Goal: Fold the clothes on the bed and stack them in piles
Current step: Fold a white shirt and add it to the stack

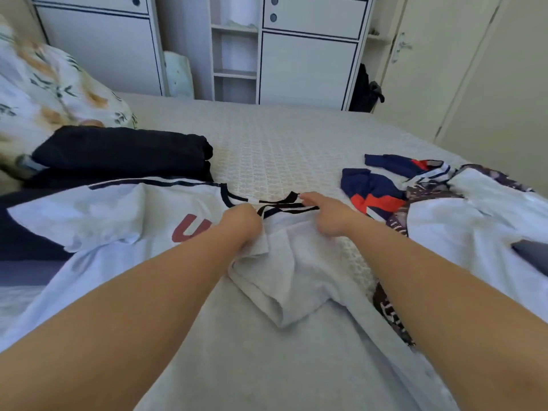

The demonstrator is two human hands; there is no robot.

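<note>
A white T-shirt with black trim and red letters lies spread across the near part of the bed. My left hand grips its bunched fabric just below the collar. My right hand is at the black collar trim, index finger stretched along it and the other fingers curled on the cloth. A folded dark pile sits at the left. At the right lie a navy, red and white garment and a white garment with dark patterned cloth.
A floral pillow lies at the bed's far left. White cabinets with open shelves stand behind the bed, a door at the right, and a black bag beside it. Bare bedspread shows in the middle.
</note>
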